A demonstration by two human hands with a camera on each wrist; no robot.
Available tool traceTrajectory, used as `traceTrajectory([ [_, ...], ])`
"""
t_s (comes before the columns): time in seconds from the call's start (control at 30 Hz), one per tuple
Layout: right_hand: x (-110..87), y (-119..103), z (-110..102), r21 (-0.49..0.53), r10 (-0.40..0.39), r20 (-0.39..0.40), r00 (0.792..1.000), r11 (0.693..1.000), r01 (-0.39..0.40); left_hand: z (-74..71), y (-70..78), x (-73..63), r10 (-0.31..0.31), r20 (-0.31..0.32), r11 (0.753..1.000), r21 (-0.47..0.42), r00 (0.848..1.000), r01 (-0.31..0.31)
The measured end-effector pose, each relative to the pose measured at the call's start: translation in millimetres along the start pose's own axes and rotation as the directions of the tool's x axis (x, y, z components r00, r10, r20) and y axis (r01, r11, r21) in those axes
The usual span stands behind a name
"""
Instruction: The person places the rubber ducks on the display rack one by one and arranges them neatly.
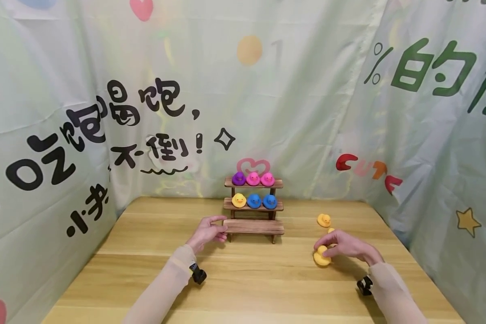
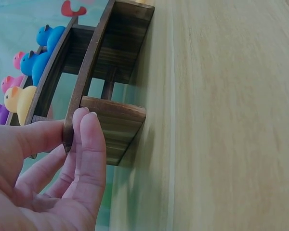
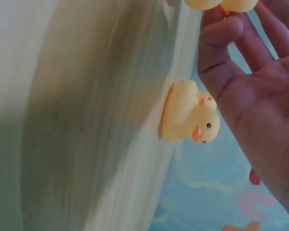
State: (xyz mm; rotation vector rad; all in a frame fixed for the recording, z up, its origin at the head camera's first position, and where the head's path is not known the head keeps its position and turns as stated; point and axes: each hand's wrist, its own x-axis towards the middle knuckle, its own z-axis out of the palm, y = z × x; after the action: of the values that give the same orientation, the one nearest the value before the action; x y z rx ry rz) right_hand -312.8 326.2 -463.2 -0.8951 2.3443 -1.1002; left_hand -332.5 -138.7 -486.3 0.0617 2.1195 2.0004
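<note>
With our left hand [image 1: 207,232] we pinch the near end of the stand [image 1: 253,226], and at our right hand's [image 1: 344,246] fingertips we hold a duck [image 1: 321,258], two more ducks [image 1: 324,220] just beyond.

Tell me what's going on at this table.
A person's left hand pinches the left end of the bottom shelf of a three-tiered brown wooden stand. The right hand grips a small yellow toy duck to the stand's right. Two more yellow toy ducks sit beyond that hand on the light wooden table. On the top shelf are one purple and two pink toy ducks; the middle shelf holds one yellow and two blue ones.
</note>
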Motion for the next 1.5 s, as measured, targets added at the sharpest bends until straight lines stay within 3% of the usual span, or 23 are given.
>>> traceTrajectory([
  [0.17, 10.5, -3.5, 5.0, -0.072, -0.020, -0.045, 0.999, 0.997, 0.017, -0.1, 1.0, 1.5, -0.011, -0.007, 1.000, -0.002, 1.000, 0.011],
  [0.33, 21.2, -10.0, 10.7, -0.080, -0.021, -0.113, 0.993, 0.997, 0.012, 0.6, 0.9, 2.2, -0.008, -0.013, 1.000, 0.005, 1.000, 0.008],
  [0.87, 32.1, -12.8, 19.6, 0.044, 0.013, -0.168, 0.986, 0.999, -0.006, 1.4, 0.3, 0.8, -0.012, -0.014, 1.000, 0.002, 1.000, 0.012],
  [1.03, 36.5, -16.5, 24.0, 0.074, 0.022, -0.260, 0.965, 0.997, -0.003, 1.5, 0.3, 0.7, -0.009, -0.017, 1.000, 0.002, 1.000, 0.009],
  [1.27, 42.4, -22.2, 31.4, 0.089, 0.038, -0.392, 0.919, 0.996, -0.003, 1.0, -0.4, 1.4, -0.011, -0.009, 1.000, -0.003, 1.000, 0.010],
  [1.5, 51.4, -29.4, 38.5, 0.136, 0.029, -0.425, 0.905, 0.990, 0.032, -0.2, -0.6, 1.6, -0.009, -0.006, 1.000, -0.001, 1.000, 0.009],
])
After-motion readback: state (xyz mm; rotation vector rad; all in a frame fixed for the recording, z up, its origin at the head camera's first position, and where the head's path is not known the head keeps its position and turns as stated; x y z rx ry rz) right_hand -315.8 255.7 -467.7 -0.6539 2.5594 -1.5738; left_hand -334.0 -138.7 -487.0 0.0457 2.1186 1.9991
